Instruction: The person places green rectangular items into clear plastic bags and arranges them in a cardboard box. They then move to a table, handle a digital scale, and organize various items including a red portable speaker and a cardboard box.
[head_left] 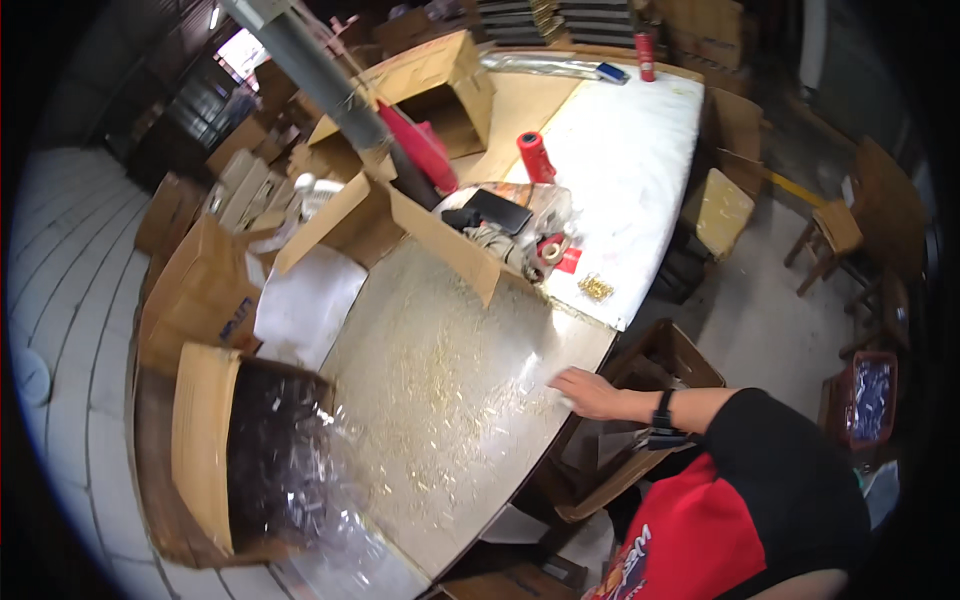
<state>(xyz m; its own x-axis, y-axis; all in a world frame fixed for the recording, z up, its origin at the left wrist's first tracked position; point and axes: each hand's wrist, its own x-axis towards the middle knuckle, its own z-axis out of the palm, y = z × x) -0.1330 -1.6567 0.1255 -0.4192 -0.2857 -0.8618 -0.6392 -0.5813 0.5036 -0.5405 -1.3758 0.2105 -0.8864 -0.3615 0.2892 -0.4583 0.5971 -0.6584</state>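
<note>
My right hand [592, 393] reaches in over the near edge of the pale work table [545, 445], a dark watch [662, 412] on its wrist. Its fingers are stretched toward the tabletop, and I make out nothing held in them. Many small gold-coloured pieces [440, 385] lie scattered across the surface beyond the fingertips. A small heap of similar gold pieces [595, 288] rests on the white part of the table [640, 190]. My left hand is out of the picture.
A carton [205, 445] lies open at the left, with clear plastic pieces [310, 500] spilling out. Cardboard flaps [440, 240] and a grey post [330, 75] stand mid-table. Nearby are a red bottle [536, 158], a black flat device [500, 212] and a tape roll [551, 250]. Another carton [600, 490] sits below the edge.
</note>
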